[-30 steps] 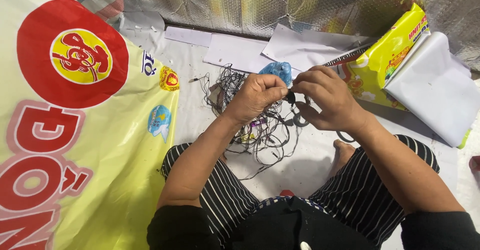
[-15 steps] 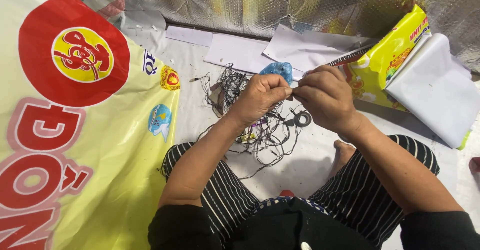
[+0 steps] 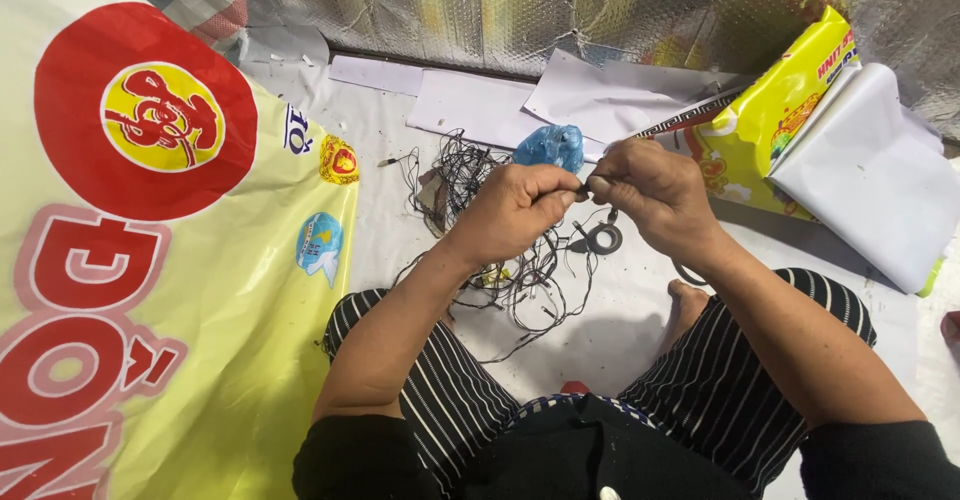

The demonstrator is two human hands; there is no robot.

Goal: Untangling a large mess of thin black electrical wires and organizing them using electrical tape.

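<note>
A: Head view. How is the wire (image 3: 585, 188) held?

B: It is pinched between both hands, left hand (image 3: 520, 210) and right hand (image 3: 650, 192), each closed on it above the tangle (image 3: 500, 260) (tape roll (image 3: 604, 238) hanging below). It is judged light, limp and snag-prone; a grip near the end is advised.

A: Changes since earlier?

B: The hands are raised slightly, drawn closer together.

Big yellow-red sack (image 3: 150, 260) left; yellow packet (image 3: 775, 125), perhaps noodles, right.
</note>
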